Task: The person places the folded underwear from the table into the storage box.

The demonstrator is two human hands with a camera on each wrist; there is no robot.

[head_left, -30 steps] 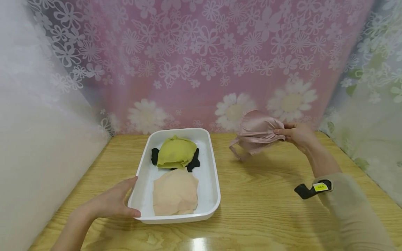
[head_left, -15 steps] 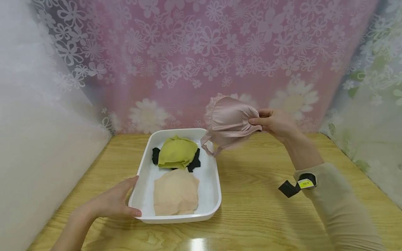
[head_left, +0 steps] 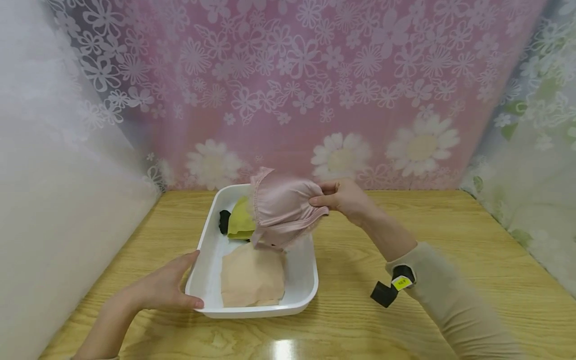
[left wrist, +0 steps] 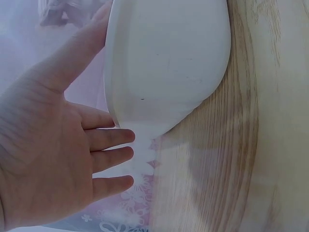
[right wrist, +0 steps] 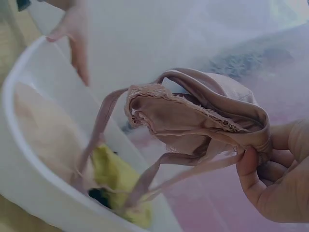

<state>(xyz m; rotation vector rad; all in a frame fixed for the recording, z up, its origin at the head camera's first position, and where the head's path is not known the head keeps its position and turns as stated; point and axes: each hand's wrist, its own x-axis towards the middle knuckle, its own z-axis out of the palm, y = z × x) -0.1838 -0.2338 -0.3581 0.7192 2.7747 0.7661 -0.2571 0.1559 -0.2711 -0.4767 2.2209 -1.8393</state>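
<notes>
My right hand [head_left: 344, 200] pinches a pink satin bra [head_left: 285, 205] with lace trim by one end. It hangs over the far right part of a white tray [head_left: 310, 285], and its loose straps dangle in the right wrist view. Inside the tray, a folded yellow-green garment [head_left: 240, 220] is partly hidden behind the bra, with something black [head_left: 224, 221] under it. Nearer me lies a folded beige garment [head_left: 252, 277]. My left hand [head_left: 162, 285] rests at the tray's near left corner, thumb on the rim; its fingers [left wrist: 112, 159] are spread in the left wrist view.
The tray stands on a wood-grain table [head_left: 382, 250]. A pink floral curtain [head_left: 292, 100] hangs behind it, with pale sheeting [head_left: 67, 175] on the left and a flowered sheet [head_left: 535, 175] on the right. A black strap [head_left: 384, 294] hangs from my right wrist.
My right hand has carried the pink bra leftward from the right side of the table to over the tray, lowering it in the last half second. The left hand has stayed at the tray.
</notes>
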